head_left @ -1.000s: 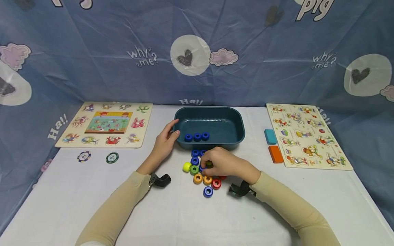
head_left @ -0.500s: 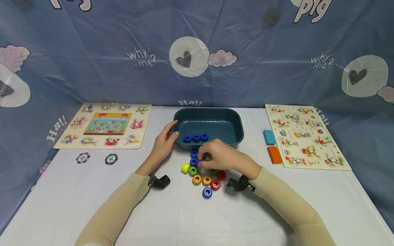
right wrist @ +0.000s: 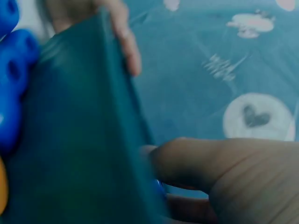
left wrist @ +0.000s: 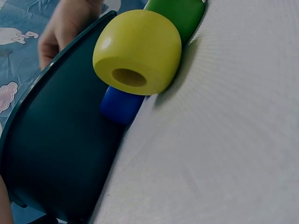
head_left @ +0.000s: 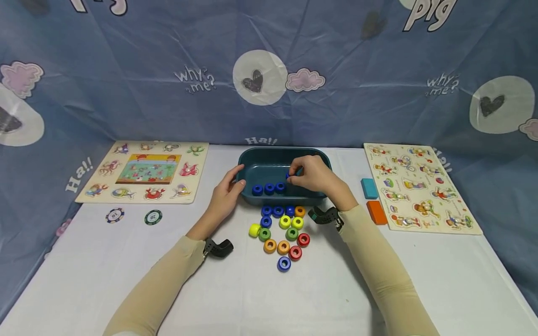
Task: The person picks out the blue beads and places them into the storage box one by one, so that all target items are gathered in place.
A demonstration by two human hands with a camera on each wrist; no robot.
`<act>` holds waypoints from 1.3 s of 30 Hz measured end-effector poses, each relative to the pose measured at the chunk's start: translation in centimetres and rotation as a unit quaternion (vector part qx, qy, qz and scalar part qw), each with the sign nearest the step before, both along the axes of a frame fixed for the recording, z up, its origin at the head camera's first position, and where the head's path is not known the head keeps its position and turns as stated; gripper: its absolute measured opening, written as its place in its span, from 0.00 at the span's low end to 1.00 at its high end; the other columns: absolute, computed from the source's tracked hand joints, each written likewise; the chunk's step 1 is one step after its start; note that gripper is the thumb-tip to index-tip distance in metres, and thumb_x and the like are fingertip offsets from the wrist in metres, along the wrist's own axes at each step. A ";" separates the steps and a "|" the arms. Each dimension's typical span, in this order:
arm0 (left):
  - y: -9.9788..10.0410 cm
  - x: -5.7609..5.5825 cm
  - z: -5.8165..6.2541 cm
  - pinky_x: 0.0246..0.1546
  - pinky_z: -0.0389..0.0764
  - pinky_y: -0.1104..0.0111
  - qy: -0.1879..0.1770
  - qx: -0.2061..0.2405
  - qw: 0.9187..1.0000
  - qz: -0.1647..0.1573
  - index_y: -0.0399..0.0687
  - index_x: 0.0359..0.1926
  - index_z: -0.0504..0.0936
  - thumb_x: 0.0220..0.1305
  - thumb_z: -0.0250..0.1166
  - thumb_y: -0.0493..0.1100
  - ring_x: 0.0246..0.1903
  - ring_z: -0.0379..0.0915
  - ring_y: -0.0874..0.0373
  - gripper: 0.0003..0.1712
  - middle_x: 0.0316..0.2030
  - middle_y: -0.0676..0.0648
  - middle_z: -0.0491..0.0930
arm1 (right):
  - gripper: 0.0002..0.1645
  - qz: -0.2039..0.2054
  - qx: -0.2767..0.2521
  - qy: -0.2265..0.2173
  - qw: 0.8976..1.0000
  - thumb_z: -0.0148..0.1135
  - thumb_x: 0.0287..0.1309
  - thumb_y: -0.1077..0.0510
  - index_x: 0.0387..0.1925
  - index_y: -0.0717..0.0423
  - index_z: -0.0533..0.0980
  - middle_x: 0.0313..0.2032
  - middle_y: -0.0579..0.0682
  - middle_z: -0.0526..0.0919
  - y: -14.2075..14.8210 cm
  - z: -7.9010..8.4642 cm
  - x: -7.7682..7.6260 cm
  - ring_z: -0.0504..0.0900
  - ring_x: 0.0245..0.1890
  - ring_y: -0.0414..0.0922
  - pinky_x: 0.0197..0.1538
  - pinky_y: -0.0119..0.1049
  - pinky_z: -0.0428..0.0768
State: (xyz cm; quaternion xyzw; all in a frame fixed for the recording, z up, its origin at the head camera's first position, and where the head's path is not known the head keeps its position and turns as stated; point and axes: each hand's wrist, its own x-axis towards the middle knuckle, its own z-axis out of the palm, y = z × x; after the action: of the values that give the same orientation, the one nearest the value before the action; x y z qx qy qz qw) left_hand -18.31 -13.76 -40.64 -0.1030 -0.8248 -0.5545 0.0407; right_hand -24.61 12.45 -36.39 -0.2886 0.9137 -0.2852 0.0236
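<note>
A dark teal plastic tub [head_left: 286,200] stands at the back middle of the table, with a row of three blue beads [head_left: 269,188] inside along its near wall. My left hand [head_left: 222,198] rests against the tub's left end, its thumb and finger spread at the rim. Over the tub's right half, my right hand [head_left: 313,177] pinches another blue bead [head_left: 287,176], mostly hidden by the fingers. In front of the tub lie several loose beads: blue, a yellow bead [head_left: 254,230], a green bead [head_left: 265,234], an orange bead [head_left: 270,246] and a red bead [head_left: 295,253].
Left stands a sea-animal puzzle board [head_left: 145,193], with two poker chips [head_left: 153,217] before it. On the right lie another puzzle board [head_left: 420,191], a light-blue block [head_left: 369,188] and an orange block [head_left: 376,212]. A printed blue cloth [head_left: 357,107] hangs behind.
My right hand has picked up a blue bead from the loose beads and carried it up over the tub's right half. The left hand has stayed at the tub's left end.
</note>
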 end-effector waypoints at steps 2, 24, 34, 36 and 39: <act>0.0 0.0 0.0 0.66 0.69 0.52 0.003 0.000 1.000 0.000 0.40 0.71 0.63 0.73 0.52 0.40 0.67 0.64 0.42 0.27 0.71 0.37 0.61 | 0.04 -0.006 0.010 -0.004 1.000 0.69 0.55 0.57 0.30 0.52 0.81 0.33 0.49 0.86 0.1 -0.8 -0.5 0.73 0.21 0.40 0.30 0.34 0.72; 0.0 -0.1 -0.2 0.66 0.69 0.53 -0.003 0.005 1.000 -0.001 0.41 0.71 0.63 0.74 0.52 0.40 0.67 0.64 0.43 0.28 0.71 0.37 0.61 | 0.09 -0.002 0.059 -0.049 0.997 0.69 0.54 0.60 0.38 0.55 0.81 0.41 0.52 0.85 -0.6 -3.0 -1.1 0.83 0.37 0.46 0.46 0.42 0.82; 0.0 -0.1 -0.3 0.66 0.69 0.53 -0.006 0.003 1.000 -0.005 0.41 0.71 0.63 0.74 0.52 0.41 0.67 0.65 0.43 0.27 0.71 0.37 0.61 | 0.12 0.038 -0.049 0.067 0.996 0.67 0.57 0.61 0.43 0.57 0.81 0.40 0.55 0.84 0.2 0.3 3.4 0.75 0.24 0.41 0.29 0.33 0.75; 0.0 -0.1 -0.2 0.67 0.68 0.53 -0.002 0.003 1.000 -0.004 0.41 0.71 0.63 0.74 0.52 0.40 0.68 0.64 0.43 0.27 0.71 0.37 0.61 | 0.10 0.073 -0.054 0.083 0.992 0.67 0.56 0.62 0.41 0.56 0.82 0.38 0.53 0.85 0.3 0.8 4.9 0.75 0.24 0.39 0.28 0.31 0.76; 0.0 -0.1 0.0 0.67 0.67 0.53 -0.003 0.005 1.000 -0.004 0.40 0.71 0.62 0.74 0.51 0.40 0.69 0.61 0.43 0.28 0.72 0.37 0.60 | 0.08 0.115 -0.032 0.083 0.989 0.67 0.56 0.63 0.39 0.56 0.83 0.36 0.50 0.85 0.5 1.0 7.0 0.74 0.26 0.37 0.29 0.29 0.78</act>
State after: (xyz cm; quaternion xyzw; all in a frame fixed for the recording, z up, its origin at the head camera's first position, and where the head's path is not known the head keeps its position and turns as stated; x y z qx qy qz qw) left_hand -18.38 -13.78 -40.69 -0.1049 -0.8218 -0.5589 0.0367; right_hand -17.58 12.96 -35.38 -0.4149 0.8636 -0.2848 -0.0292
